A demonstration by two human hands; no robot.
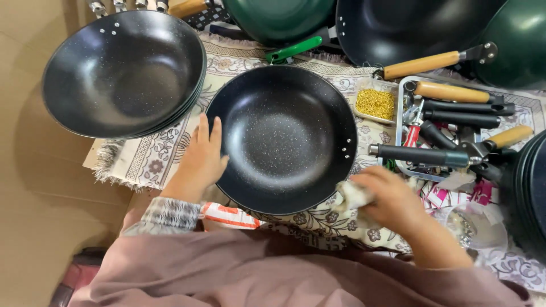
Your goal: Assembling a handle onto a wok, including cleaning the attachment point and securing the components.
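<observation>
1. the pan (282, 138) sits flat between the two hands, handle-less, two small rivet holes on its rim toward the right hand. it rests on a patterned cloth (153, 159).
2. its inside is dark and speckled, non-stick by the look of it, clean and dry, with a soft shine in the bowl. no dents or marks that i can see.
3. the left hand (199, 159) lies open against the pan's near-left rim, fingers spread along the edge, steadying rather than gripping.
4. the right hand (392, 202) is closed on a pale rag (352, 196), pressed at the pan's lower-right edge, just under the holes.
5. how far along: i'd judge the pan is being wiped at the rim. no handle is on it, so whatever fitting is meant there looks not yet done. how much of the wiping is finished, i can't tell.
6. beyond the left hand, a stack (124, 73) of the same dark pans, also without handles.
7. beyond the right hand, a metal tray (401, 113) holding loose handles, wooden (449, 91) and black (418, 154), with tools mixed in.
8. next to the tray, a small tub of gold screws (375, 103).
9. further off, past the pan, green pans (278, 17) and another dark one (404, 25), some with handles already on.
</observation>
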